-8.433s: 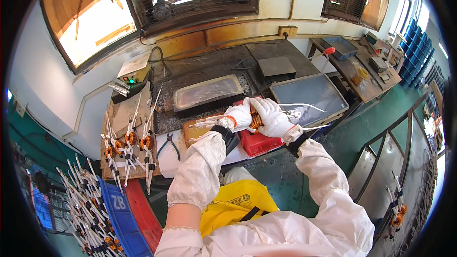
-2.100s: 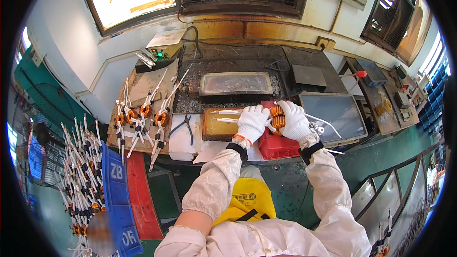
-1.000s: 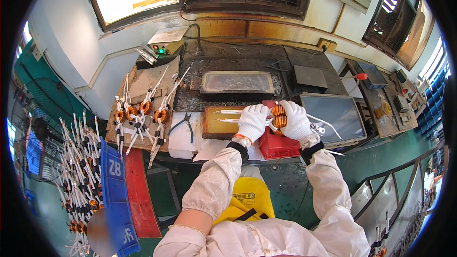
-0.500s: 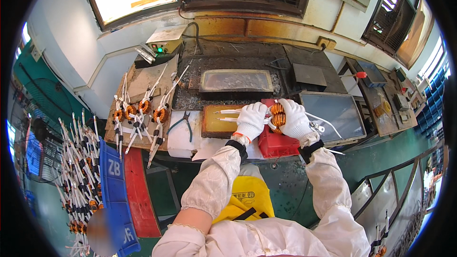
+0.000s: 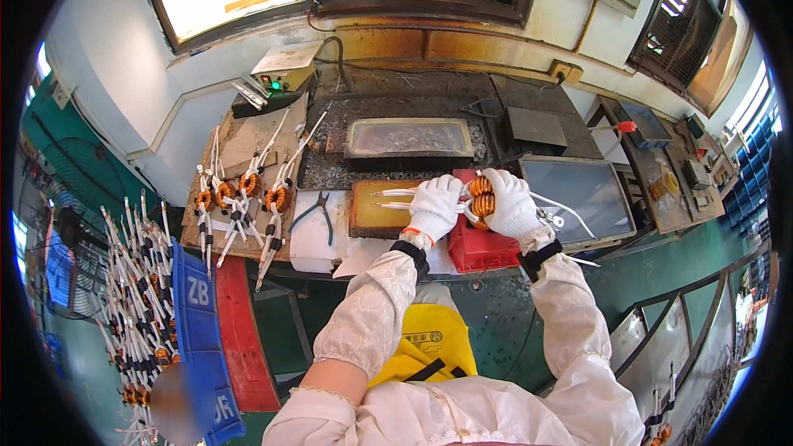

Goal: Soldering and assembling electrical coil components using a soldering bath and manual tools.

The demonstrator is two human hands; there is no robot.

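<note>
Between my gloved hands is a copper-wound toroidal coil with white leads, held above a red box. My left hand is closed round the white leads on the coil's left side; their ends stick out over an amber block in a tray. My right hand wraps the coil's right side, its fingers curled over the windings. More white leads with metal lugs extend to the right of that hand. Several similar coils with white leads lie at the bench's left.
Pliers with dark handles lie on white paper left of the amber block. Behind it sits a rectangular solder pot. A grey-topped tray is at right, a control box with a green light at back left. A blue bin stands beside many coils, lower left.
</note>
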